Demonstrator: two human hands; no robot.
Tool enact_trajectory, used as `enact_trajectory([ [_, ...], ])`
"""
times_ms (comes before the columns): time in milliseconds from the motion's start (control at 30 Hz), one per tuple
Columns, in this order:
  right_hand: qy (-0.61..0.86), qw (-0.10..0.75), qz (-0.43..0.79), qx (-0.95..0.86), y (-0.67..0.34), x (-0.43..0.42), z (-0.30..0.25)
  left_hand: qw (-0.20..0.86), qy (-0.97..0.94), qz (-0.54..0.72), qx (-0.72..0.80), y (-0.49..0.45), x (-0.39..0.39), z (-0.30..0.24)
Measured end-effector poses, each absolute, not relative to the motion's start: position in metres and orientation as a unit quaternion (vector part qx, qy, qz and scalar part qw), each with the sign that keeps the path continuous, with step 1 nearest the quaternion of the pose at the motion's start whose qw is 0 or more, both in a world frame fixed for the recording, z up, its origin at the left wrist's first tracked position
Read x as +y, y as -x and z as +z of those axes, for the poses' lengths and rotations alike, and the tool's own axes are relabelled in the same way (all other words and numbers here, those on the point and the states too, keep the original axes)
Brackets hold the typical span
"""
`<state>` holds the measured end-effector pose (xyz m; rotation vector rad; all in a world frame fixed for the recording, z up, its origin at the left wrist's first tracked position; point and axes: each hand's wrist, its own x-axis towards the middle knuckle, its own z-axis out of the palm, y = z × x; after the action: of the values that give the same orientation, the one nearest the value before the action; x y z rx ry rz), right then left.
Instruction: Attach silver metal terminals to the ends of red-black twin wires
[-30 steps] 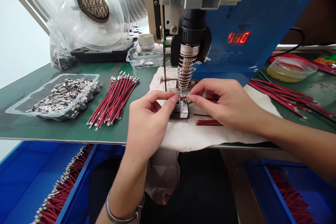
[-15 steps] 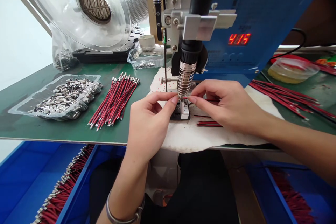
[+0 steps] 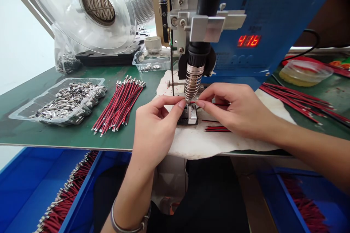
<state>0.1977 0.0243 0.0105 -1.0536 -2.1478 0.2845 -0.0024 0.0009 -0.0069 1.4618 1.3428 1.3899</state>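
My right hand (image 3: 237, 111) pinches a thin red-and-black wire (image 3: 222, 104) between thumb and forefinger, its end at the tip of a soldering iron (image 3: 193, 82). On the other side of that tip, my left hand (image 3: 157, 125) is closed in a pinch; what its fingertips hold is too small and hidden to make out. Under both sets of fingertips sits a small metal fixture (image 3: 192, 114) on a dark base. The iron comes down from above, a coiled spring around its lower end. A few more wires (image 3: 217, 129) lie below my right hand on a white cloth (image 3: 197, 145).
Left on the green table (image 3: 73, 136) are a clear tray (image 3: 20, 113) of metal connectors and a bundle of wires with connectors (image 3: 117, 105). A blue machine (image 3: 262, 7) with a red display stands behind. More wires (image 3: 295, 103) lie right; blue bins (image 3: 30, 189) sit below.
Both hands keep the same position at the iron's tip. The last digit on the red display has changed from 5 to 6.
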Motion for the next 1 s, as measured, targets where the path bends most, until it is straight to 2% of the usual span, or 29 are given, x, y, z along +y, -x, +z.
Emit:
enact_trajectory([
  [467,0.402,0.358,0.095,-0.837,-0.1987,0.0245,0.0099,0.347,-0.570,0.538,0.516,0.0030,0.0010,-0.0075],
  [1000,0.345,0.350,0.015,-0.871,-0.2044,0.0260,0.0128,0.363,-0.582,0.535,0.492,0.0079,0.0025,-0.0096],
])
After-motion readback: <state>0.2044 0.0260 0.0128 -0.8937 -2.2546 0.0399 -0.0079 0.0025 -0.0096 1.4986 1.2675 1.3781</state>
